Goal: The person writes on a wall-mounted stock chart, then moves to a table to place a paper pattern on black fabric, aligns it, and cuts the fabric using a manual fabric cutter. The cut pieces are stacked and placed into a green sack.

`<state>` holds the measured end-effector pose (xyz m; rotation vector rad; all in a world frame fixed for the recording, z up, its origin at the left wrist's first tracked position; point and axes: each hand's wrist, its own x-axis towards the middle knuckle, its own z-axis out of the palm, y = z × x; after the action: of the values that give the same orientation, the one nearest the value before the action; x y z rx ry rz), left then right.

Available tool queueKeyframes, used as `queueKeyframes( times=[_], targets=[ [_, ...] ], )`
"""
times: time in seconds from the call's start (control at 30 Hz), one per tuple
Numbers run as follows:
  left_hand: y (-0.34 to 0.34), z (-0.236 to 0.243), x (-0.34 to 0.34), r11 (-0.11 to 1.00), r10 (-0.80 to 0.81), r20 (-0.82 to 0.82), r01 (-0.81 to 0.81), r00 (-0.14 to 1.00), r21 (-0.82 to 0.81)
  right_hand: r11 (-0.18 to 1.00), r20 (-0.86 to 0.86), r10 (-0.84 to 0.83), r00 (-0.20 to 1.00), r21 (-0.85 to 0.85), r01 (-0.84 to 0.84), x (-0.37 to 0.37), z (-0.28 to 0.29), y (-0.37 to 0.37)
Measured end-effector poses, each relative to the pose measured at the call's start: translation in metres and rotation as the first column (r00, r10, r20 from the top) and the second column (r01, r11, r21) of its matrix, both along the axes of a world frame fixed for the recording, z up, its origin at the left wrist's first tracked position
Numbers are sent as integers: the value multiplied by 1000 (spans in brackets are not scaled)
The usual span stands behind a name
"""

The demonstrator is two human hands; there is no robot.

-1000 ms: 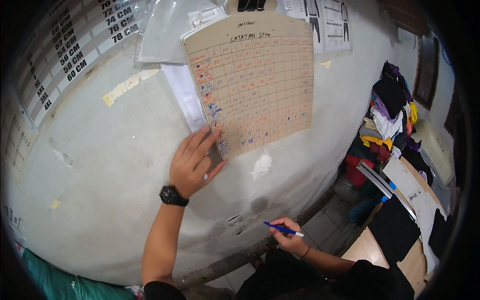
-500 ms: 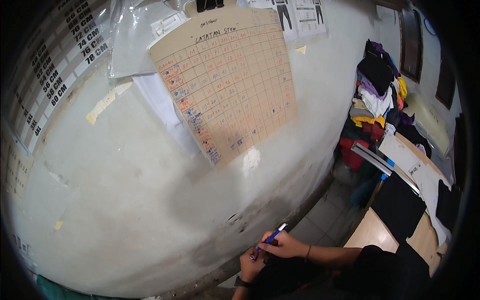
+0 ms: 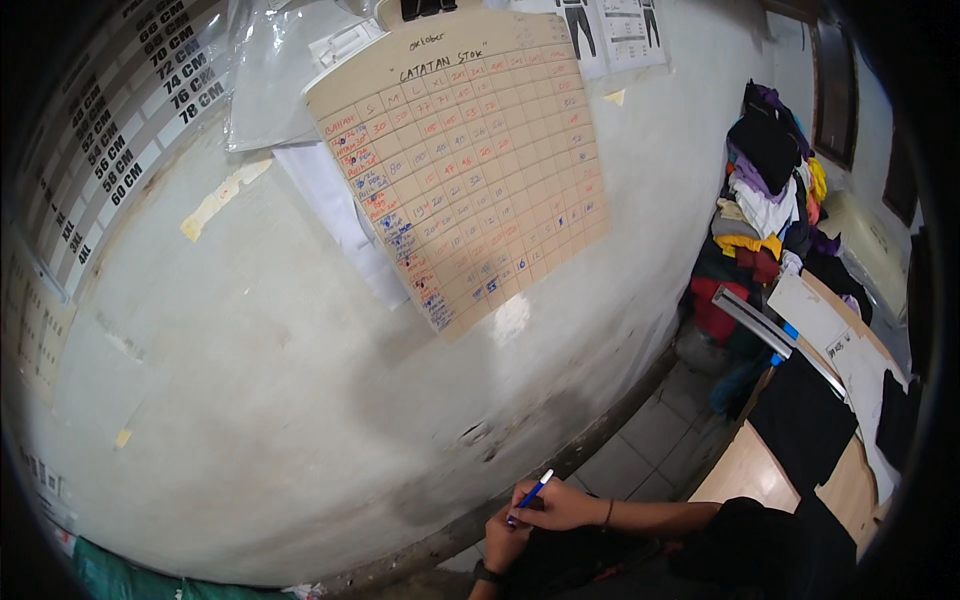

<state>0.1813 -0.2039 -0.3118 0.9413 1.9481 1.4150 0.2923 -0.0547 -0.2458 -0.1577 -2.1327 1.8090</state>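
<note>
My right hand (image 3: 560,505) grips a blue pen (image 3: 530,497) with a white upper end, held slanting. Its lower end runs down to my left hand (image 3: 505,540), which is closed right beside the right one, low in the picture. What the left fingers hold, if anything, is hidden. Both hands are over my dark clothing, apart from the wall. Above them a brown cardboard stock chart (image 3: 465,170) hangs on the wall, ruled into a grid with handwritten red and blue entries. A black binder clip (image 3: 430,8) holds its top.
Clear plastic sleeves (image 3: 275,80) and white papers (image 3: 345,225) hang behind the chart. A printed size chart (image 3: 130,110) is at the upper left. To the right are a heap of clothes (image 3: 760,190) and a wooden table (image 3: 745,465) with black cloth (image 3: 805,415) and a metal rail (image 3: 752,322).
Both hands have shifted slightly left and down in the picture, the pen now more upright. The hands sit closer together. The view has turned a little, so the wall and chart appear shifted right.
</note>
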Motion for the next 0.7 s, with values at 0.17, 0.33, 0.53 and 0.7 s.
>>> queueKeyframes(
  times=[0.17, 0.33, 0.53, 0.7],
  targets=[
    [5, -4, 9, 998, -44, 0, 44, 999, -42, 999, -1, -17, 1000, 40, 17, 12, -2, 11],
    [14, -7, 13, 998, -66, 44, 66, 997, -5, 995, 10, -78, 997, 70, 77, 20, -9, 20],
    [24, -5, 15, 995, -91, 56, 93, 994, -25, 996, 58, -61, 996, 62, 57, 24, -12, 29],
    [26, 1, 14, 980, -127, 96, 140, 987, -140, 997, 86, -20, 996, 74, 13, 27, -11, 33]
  ],
)
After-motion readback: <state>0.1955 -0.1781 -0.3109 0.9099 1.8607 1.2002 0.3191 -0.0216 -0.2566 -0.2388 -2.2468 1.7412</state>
